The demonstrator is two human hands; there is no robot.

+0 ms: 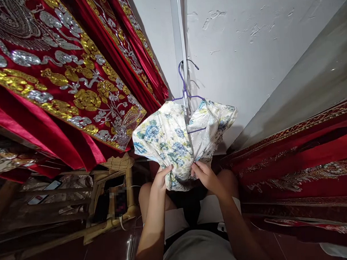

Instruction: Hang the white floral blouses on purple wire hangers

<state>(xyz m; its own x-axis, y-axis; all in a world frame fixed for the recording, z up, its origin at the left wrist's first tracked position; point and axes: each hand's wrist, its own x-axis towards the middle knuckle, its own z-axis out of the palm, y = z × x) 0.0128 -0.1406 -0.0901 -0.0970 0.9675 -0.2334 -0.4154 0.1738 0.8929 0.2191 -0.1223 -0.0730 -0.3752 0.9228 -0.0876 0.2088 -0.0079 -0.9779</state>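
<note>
A short-sleeved floral blouse [176, 139], white with blue flowers, hangs on a purple hanger [184, 81] in front of me. The hanger's hook is caught on a narrow upright strip at the wall. My left hand [163, 176] pinches the lower left side of the blouse, thumb on the front and fingers behind the cloth. My right hand [202, 173] grips the front edge near the bottom, with its fingertips partly lost in the folds. The right half of the blouse gapes, so its pale inside and the hanger's lower bar show.
Red cloth [83, 91] with gold and silver sequins hangs at the left. More red embroidered cloth [302, 167] fills the right. A bamboo rack [88, 231] stands low at the left, with a phone [44, 192] on it. The white wall [258, 39] rises behind the blouse.
</note>
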